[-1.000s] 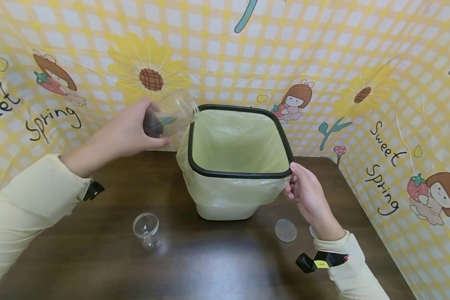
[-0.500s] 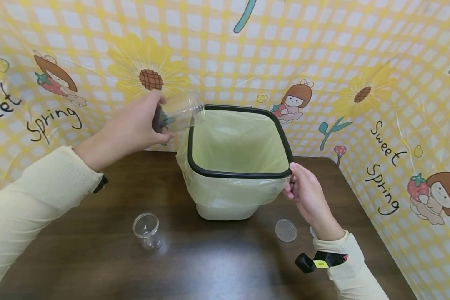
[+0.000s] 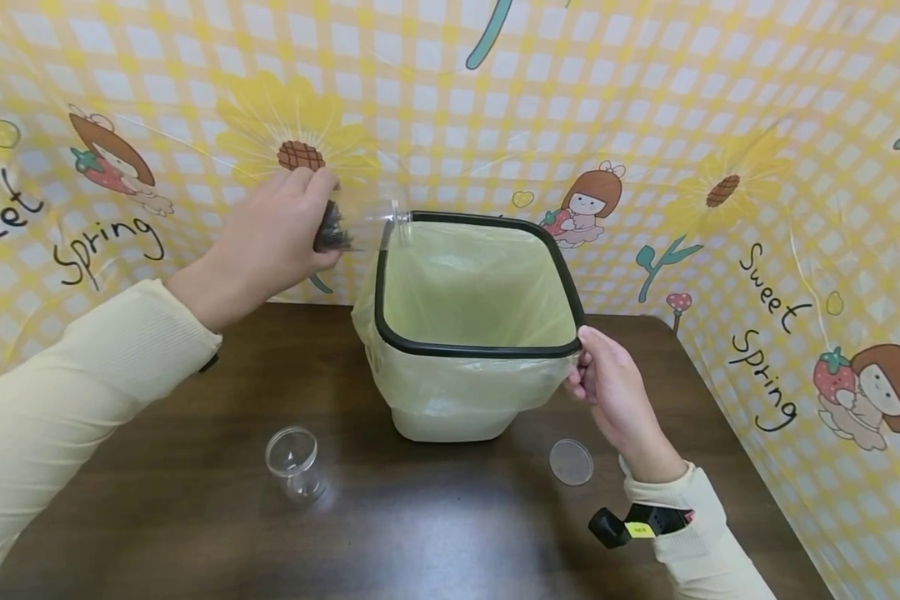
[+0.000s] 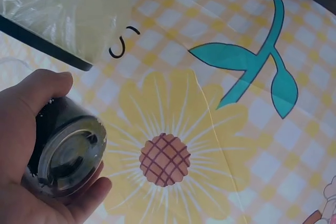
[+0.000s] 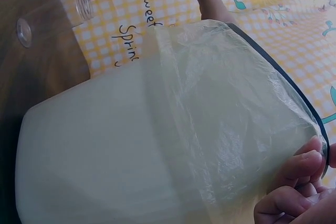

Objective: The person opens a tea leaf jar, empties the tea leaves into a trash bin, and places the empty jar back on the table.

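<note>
My left hand (image 3: 270, 233) grips a clear jar (image 3: 371, 217) round its base end. The jar lies nearly level, with its threaded mouth at the left rim of the bin. Small dark pieces (image 3: 332, 229) sit at its base end, partly hidden by my fingers. In the left wrist view the round jar bottom (image 4: 71, 161) faces the camera. At the bin's front right corner, my right hand (image 3: 617, 383) pinches the black rim (image 3: 480, 351) between thumb and fingers. A pale yellow liner bag (image 5: 220, 114) hangs over the outside of the white bin (image 3: 453, 425).
Another clear jar (image 3: 294, 462) stands upright on the brown table (image 3: 420, 533), front left of the bin. A clear round disc (image 3: 572, 462) lies to the bin's right. Behind hangs a yellow checked cloth (image 3: 450, 100) with printed flowers.
My left hand has moved right and tipped the jar from mouth-up slant to nearly level, its mouth now at the bin's rim. The right hand stays on the rim.
</note>
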A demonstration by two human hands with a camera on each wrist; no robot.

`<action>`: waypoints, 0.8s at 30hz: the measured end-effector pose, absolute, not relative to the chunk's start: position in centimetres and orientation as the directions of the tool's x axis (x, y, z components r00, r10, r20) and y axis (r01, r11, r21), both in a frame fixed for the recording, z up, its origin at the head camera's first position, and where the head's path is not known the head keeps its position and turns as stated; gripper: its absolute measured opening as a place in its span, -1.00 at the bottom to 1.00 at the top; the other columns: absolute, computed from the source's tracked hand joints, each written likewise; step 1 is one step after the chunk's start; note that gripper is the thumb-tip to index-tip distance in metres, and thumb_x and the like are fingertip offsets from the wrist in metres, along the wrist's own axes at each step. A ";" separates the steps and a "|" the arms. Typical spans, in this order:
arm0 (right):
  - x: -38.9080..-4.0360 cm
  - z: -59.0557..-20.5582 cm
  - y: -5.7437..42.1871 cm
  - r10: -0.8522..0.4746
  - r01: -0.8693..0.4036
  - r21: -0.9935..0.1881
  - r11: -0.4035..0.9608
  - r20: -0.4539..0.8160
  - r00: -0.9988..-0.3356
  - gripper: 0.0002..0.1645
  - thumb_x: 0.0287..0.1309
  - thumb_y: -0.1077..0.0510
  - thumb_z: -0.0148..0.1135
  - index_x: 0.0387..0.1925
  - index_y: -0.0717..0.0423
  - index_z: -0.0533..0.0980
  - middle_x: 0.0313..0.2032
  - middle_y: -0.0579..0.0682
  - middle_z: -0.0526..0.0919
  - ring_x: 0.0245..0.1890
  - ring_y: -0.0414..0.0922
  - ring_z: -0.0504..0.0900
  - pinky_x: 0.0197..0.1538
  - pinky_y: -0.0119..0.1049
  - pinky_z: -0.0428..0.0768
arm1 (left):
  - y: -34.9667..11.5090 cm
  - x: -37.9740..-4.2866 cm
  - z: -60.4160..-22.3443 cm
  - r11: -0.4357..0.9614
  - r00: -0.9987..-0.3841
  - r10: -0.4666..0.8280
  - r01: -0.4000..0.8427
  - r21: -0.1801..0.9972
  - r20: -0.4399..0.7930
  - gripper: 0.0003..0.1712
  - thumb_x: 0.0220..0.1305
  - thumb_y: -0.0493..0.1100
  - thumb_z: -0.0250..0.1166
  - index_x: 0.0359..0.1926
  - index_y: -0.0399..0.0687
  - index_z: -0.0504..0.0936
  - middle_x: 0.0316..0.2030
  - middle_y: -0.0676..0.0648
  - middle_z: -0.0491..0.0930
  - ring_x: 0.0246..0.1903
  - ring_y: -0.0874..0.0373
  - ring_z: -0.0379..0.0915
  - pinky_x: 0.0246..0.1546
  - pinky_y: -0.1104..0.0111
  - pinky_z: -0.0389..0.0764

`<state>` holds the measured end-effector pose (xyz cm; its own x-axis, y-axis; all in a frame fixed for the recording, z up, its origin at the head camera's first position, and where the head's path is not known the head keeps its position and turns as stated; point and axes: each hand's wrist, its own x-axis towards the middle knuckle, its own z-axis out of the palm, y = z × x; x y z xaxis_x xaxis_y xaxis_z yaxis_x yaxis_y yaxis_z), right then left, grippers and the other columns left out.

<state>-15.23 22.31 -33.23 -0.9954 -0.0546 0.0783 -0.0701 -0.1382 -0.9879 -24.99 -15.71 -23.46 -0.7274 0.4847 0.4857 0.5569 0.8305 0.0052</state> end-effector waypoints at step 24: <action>-14.9 -33.1 22.1 -0.037 -0.077 -0.985 -0.151 0.084 -0.996 -0.57 0.59 0.09 -0.17 -0.48 0.06 0.39 -0.65 -0.12 0.39 -0.69 -0.28 0.31 -0.56 -0.47 0.27 | -14.8 -26.7 -22.9 0.730 -0.425 0.655 0.572 -0.375 0.625 -0.48 -0.09 -0.37 0.51 -0.11 -0.33 0.45 -0.20 -0.31 0.54 -0.15 -0.29 0.46 -0.04 -0.06 0.53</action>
